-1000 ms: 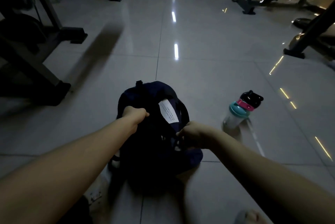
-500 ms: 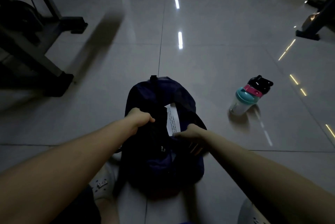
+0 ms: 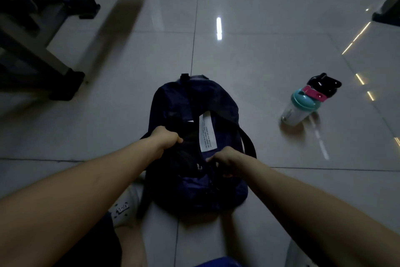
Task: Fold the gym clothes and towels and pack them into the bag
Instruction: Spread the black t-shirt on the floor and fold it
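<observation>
Gym bag (image 3: 194, 102), dark blue, sits on a pale glossy tiled floor (image 3: 259, 61) directly in front of a seated person, seen from above in dim light. Both bare arms reach forward to its top opening. The left hand (image 3: 165, 139) has its fingers curled round the left edge of the opening. The right hand (image 3: 227, 163) pinches the fabric at the right edge, possibly at a zip pull, though it is too dark to tell. A white care label (image 3: 207, 132) stands up from inside the mouth between the hands. The interior is black, so whether clothes or towels are already inside cannot be told, and no loose clothing shows on the floor. A black strap (image 3: 249, 141) loops off the bag's right side. To the right, well apart, a clear shaker bottle (image 3: 300, 109) with a teal lid stands on the tiles, and a white shoe (image 3: 127, 204) lies against the bag's near left corner. Dark gym machine frames (image 3: 43, 50) stand at far left. This looks like work on the bag's mouth, either spreading it for packing or drawing it closed. The next move likely needs both edges held firm and the label tucked in.
</observation>
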Motion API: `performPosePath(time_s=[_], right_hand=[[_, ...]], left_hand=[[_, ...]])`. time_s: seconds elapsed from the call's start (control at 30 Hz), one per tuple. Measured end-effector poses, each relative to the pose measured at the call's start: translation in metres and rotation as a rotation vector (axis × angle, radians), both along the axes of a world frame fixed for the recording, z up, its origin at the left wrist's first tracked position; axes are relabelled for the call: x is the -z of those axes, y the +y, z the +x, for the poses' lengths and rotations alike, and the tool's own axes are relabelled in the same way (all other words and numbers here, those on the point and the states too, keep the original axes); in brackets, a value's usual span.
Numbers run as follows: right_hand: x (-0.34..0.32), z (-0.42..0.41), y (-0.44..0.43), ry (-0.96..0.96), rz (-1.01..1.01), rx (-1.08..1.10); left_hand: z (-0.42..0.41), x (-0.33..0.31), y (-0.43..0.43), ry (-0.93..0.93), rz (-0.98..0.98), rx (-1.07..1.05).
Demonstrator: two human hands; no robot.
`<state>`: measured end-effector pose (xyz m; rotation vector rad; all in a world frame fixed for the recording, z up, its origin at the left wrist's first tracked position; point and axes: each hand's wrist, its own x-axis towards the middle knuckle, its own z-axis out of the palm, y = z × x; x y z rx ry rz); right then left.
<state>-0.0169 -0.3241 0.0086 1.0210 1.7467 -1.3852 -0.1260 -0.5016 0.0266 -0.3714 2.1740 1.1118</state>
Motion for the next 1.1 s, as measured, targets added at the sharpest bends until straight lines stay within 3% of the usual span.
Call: performPosePath(time_s=[0.17, 0.33, 0.43, 0.67, 0.8, 0.9, 1.0, 1.1], right_hand=[[-0.024, 0.002, 0.016, 0.158, 0.161, 0.069], [-0.037, 0.026, 0.043, 0.308, 0.265, 0.28], [-0.023, 0.051, 0.048, 0.307, 0.527, 0.124], [-0.012, 0.064, 0.05, 0.255, 0.856, -0.151], [-0.01, 0.057, 0.059, 0.225, 0.816, -0.173], [-0.006, 0.056, 0.068, 0.203, 0.731, -0.138], [0.0, 0.056, 0.076, 0.201, 0.668, -0.101], [0.002, 0.057, 0.083, 0.185, 0.63, -0.104]], left_hand=[[-0.001, 0.006, -0.002, 0.011, 0.006, 0.037], [0.004, 0.011, -0.009, 0.021, 0.009, 0.035], [0.008, 0.013, -0.01, 0.056, 0.005, 0.05], [0.015, 0.01, 0.002, 0.124, 0.015, 0.062], [0.019, 0.005, 0.024, 0.097, 0.207, -0.006], [0.028, 0.004, 0.043, -0.031, 0.309, -0.132], [0.042, 0.018, 0.058, -0.161, 0.284, -0.116], [0.045, 0.033, 0.065, -0.135, 0.192, -0.019]])
